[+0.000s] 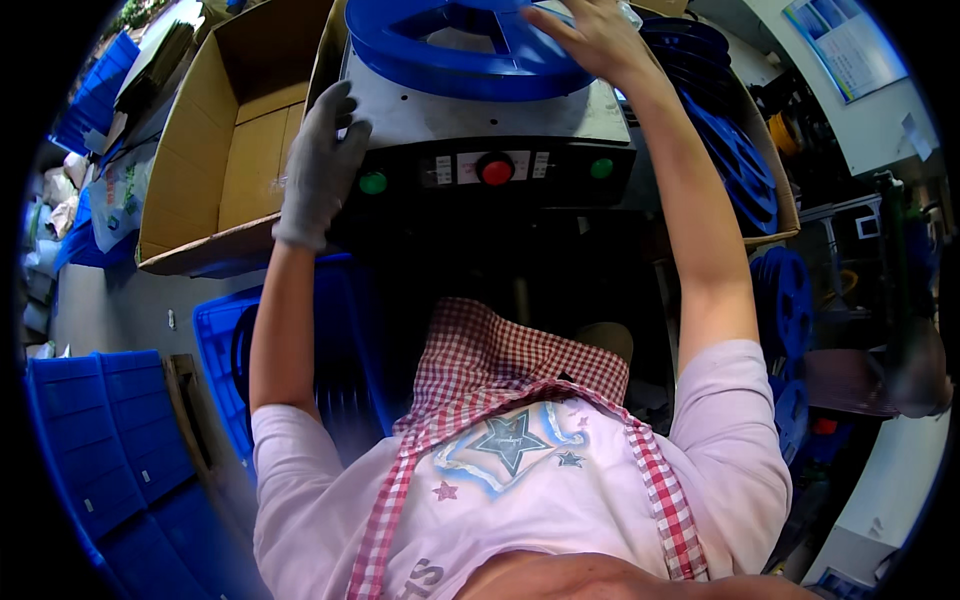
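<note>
- Left hand (318,165), in a grey glove, resting fingers loosely spread against the left front corner of the grey machine (480,112), pinching nothing.
- Lying just left of the green button (373,183) on the black control panel (490,172), thumb almost touching it.
- Right hand (592,38), bare, pressing flat with fingers spread on the right rim of the blue reel (465,45).
- Blue reel lying flat on top of the machine, directly under the right palm and up and to the right of the gloved hand, well apart from it.
- Red button (497,171) sitting mid-panel, second green button (601,168) at the panel's right end, below the right wrist.
- Open cardboard box (235,130) standing just beside the gloved hand, on its left.
- More blue reels (735,160) stacking upright in a box right of the raised right forearm.
- Blue plastic crates (100,440) piling up at lower left, well apart from both hands.
- Red-checked apron (500,360) hanging over a pale pink shirt in the foreground.
</note>
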`<control>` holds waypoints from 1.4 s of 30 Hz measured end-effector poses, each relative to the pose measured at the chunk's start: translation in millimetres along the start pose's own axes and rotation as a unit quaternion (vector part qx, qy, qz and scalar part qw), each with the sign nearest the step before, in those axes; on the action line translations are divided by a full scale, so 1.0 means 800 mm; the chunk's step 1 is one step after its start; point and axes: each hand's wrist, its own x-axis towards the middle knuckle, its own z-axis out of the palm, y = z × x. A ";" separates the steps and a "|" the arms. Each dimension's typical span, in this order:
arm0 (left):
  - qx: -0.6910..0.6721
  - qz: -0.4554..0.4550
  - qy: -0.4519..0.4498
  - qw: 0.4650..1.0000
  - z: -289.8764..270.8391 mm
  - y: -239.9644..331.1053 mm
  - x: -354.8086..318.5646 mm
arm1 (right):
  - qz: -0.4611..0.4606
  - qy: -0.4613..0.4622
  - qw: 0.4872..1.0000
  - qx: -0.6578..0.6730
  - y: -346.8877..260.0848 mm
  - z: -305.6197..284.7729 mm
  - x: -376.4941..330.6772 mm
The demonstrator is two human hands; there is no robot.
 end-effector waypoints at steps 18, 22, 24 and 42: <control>0.371 0.122 0.066 0.918 0.027 -0.006 -0.089 | 0.196 0.018 0.980 0.036 0.075 -0.013 -0.247; 0.343 0.114 0.037 0.931 0.028 0.008 -0.126 | 0.244 0.091 0.963 -0.073 0.193 -0.054 -0.267; 0.317 0.102 0.032 0.942 0.031 0.016 -0.141 | 0.296 0.030 0.940 -0.168 0.277 -0.067 -0.300; 0.341 0.326 0.018 0.882 0.040 0.119 -0.012 | 0.272 0.180 0.923 -0.206 0.178 -0.286 -0.425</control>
